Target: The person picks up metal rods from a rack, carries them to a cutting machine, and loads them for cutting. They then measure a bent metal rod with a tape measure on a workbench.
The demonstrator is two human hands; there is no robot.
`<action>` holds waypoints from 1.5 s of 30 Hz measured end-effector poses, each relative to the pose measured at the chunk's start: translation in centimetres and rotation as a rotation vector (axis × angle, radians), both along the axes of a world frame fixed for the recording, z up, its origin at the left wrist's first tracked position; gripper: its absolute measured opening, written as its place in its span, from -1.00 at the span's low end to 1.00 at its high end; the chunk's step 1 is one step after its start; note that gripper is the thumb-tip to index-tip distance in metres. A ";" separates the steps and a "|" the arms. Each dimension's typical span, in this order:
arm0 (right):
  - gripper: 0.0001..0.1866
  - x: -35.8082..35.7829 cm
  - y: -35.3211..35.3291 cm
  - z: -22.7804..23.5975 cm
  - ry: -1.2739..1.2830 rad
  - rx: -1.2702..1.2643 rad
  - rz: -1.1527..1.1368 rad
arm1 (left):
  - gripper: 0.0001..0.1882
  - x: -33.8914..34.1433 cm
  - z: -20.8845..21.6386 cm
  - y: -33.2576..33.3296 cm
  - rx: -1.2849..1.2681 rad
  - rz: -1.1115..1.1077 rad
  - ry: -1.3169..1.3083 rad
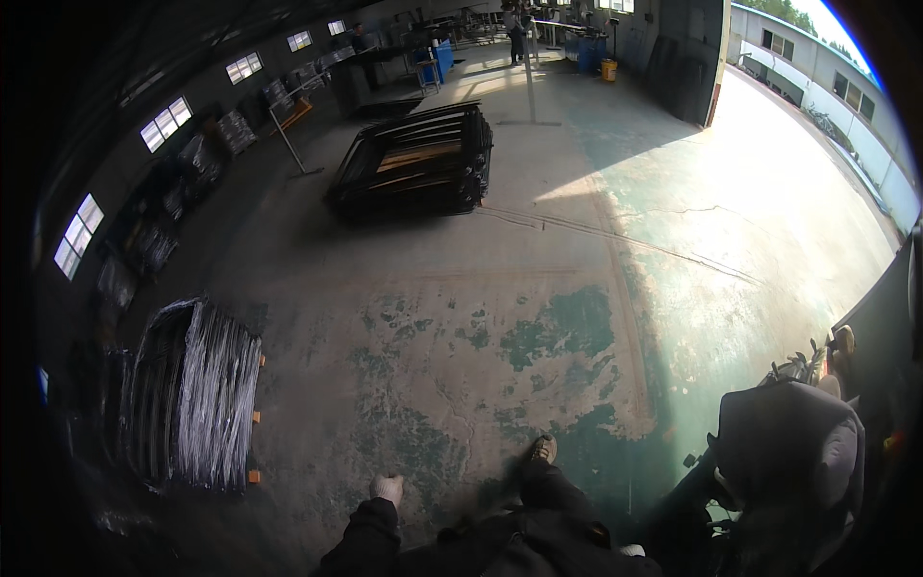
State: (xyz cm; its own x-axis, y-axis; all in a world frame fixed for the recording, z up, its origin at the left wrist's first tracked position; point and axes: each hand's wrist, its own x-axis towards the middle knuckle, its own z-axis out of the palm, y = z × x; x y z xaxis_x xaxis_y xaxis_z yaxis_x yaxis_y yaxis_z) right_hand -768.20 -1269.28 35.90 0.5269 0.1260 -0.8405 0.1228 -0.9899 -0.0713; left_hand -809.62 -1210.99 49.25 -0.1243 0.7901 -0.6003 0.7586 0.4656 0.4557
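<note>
On the floor (pixel 433 255), a wrapped stack (pixel 219 399) to our left

Ahead of us, well apart, rests a black stack of frames (pixel 465 163). The plastic-wrapped stack lies left and slightly forward of our left hand (pixel 387 489), the nearer one, not touching; its long axis seems to run away from us. We cannot tell whether that hand is released or clenched; our right hand (pixel 632 550) barely shows, its state hidden.

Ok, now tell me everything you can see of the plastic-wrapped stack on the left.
The plastic-wrapped stack is bulky: dark, closely packed pieces, their material unclear, under shiny translucent film. Three orange-brown, wood-like block ends protrude along its right side, by the floor. The left hand does not touch it.
</note>
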 end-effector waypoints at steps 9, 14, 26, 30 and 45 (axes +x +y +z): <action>-0.59 33.3 52.1 18.2 -0.147 0.830 -0.134 | -0.56 26.9 -0.5 14.2 -0.158 -0.340 -0.285; -0.60 47.5 71.0 21.8 -0.209 0.857 0.021 | -0.69 40.3 -6.0 29.8 0.003 -0.430 -0.256; -0.64 63.1 74.7 7.4 0.071 0.050 -0.514 | -0.58 74.1 0.7 80.4 0.031 -0.561 0.146; -0.57 71.0 86.1 5.7 0.130 -0.011 -0.408 | -0.59 87.2 -0.1 93.3 0.153 -0.500 -0.012; -0.61 136.8 162.2 17.2 -0.276 0.871 -0.192 | -0.70 124.2 -3.5 123.9 -0.217 -0.234 -0.290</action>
State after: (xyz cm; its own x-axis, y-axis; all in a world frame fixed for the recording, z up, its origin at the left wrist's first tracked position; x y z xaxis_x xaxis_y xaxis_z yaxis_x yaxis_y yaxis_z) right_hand -631.40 -1107.10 53.11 0.7710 0.5431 -0.3325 0.0858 -0.6059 -0.7909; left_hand -685.40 -1087.06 45.77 0.2413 0.6285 -0.7394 0.7101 0.4050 0.5760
